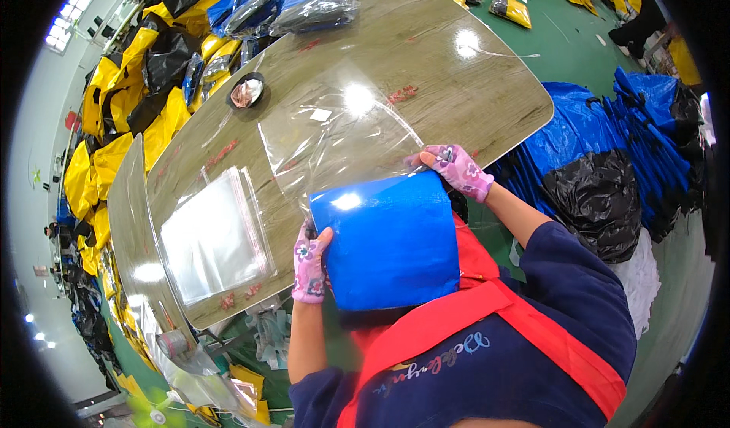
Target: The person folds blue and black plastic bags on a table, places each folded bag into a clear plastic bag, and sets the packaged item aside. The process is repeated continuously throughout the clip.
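Observation:
A folded blue sheet with a dark underside [393, 239], apparently coated plastic, is held in front of my body at the table's near edge. My left hand [311, 259], in a pink floral glove with bare fingertips, grips its left side. My right hand [456, 171], gloved alike, pinches at its far right corner together with the edge of a clear plastic bag [336, 148]. That bag lies flat on the table beyond the sheet, and its near edge meets the sheet's far edge. How far the sheet reaches into the bag is hard to tell. A small white square [320, 114] shows at the bag.
The wood-grain table [490, 103] carries a stack of clear bags [217, 239], a dark bowl [246, 91] and packed blue bundles [313, 5]. Yellow and black sheets [114, 108] heap beyond its left side. Blue and black sheets [593, 160] pile at right. A person's legs [639, 25] show far right.

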